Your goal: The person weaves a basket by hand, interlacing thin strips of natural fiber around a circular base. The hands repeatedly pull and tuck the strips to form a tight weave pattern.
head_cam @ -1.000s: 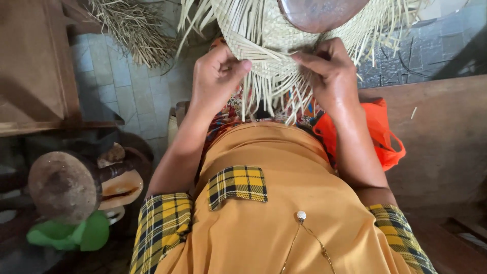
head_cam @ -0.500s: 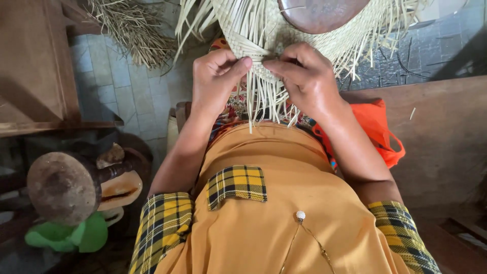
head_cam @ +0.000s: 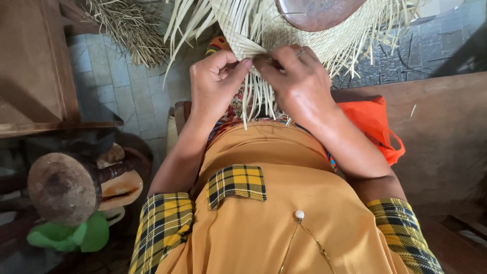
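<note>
A half-woven straw mat or hat (head_cam: pixel 243 30) of pale flat strips hangs over my lap, with loose strands (head_cam: pixel 256 104) dangling from its near edge. My left hand (head_cam: pixel 215 83) pinches the woven edge between thumb and fingers. Right beside it, my right hand (head_cam: pixel 294 81) grips strands at the same edge, fingertips almost touching the left thumb. A brown rounded wooden form (head_cam: pixel 317 11) rests on top of the weave at the upper edge of the view.
A wooden bench (head_cam: pixel 446 127) runs on my right with an orange plastic bag (head_cam: pixel 373 122) on it. A bundle of dry straw (head_cam: pixel 129 30) lies on the tiled floor. At lower left stand round wooden blocks (head_cam: pixel 63 185) and a green plastic item (head_cam: pixel 71 236).
Both hands have closed in toward each other at the weave's edge; the right hand slid left and now works next to the left thumb.
</note>
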